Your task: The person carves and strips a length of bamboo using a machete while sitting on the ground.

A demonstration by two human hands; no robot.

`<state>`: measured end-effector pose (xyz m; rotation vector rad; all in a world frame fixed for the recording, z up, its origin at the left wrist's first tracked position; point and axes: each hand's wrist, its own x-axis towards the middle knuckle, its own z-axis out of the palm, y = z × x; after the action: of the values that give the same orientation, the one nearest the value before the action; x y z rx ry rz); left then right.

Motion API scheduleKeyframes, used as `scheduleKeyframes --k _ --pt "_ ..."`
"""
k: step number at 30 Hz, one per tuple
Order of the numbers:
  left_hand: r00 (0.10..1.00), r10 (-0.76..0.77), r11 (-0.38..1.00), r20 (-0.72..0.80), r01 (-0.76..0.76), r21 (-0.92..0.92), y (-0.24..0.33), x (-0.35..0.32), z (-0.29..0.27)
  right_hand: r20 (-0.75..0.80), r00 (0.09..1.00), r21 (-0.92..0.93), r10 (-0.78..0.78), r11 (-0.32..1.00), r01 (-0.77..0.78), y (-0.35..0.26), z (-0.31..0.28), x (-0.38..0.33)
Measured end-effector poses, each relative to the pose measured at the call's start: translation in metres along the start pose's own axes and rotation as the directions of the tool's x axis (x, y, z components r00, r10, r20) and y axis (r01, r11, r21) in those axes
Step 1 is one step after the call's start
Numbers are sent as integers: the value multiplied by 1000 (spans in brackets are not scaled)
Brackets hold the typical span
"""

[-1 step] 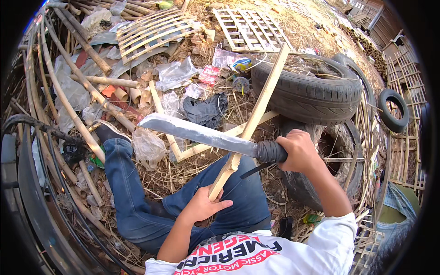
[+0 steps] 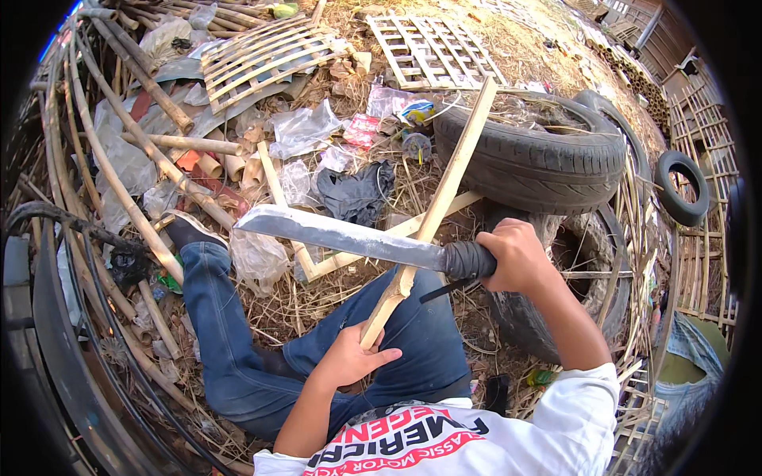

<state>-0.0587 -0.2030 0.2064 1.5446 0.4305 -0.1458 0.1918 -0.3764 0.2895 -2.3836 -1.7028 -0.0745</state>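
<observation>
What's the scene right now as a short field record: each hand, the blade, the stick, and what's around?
left hand: left hand grips the lower end of the bamboo strip, over the lap
right hand: right hand closed on the dark wrapped handle of the machete
blade: points to the person's left, crossing the strip about a third of the way up from its lower end
strip: slants up to the right, top end over the upper tyre
surroundings: bamboo poles, lattice panel, plastic litter
</observation>
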Motion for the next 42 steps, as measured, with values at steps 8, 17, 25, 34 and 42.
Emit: scheduleKeyframes --k 8,17,25,34,42 --pt "998 -16 996 56 21 -89 -1 -15 6 -84 996 -128 -7 992 -4 53 -28 4" --pt "989 -55 987 134 74 -141 -21 2 17 3 1000 -233 19 972 -18 21 -29 -14" --pt "990 -88 987 109 101 -124 6 -10 17 -51 996 -238 79 967 -89 49 -33 -11" --pt "988 14 998 154 -5 -60 -9 -9 18 -107 994 -228 3 973 -27 43 -37 -8" --pt "969 -84 969 232 133 -207 -9 5 27 -42 990 -249 136 958 -142 26 -25 -16"
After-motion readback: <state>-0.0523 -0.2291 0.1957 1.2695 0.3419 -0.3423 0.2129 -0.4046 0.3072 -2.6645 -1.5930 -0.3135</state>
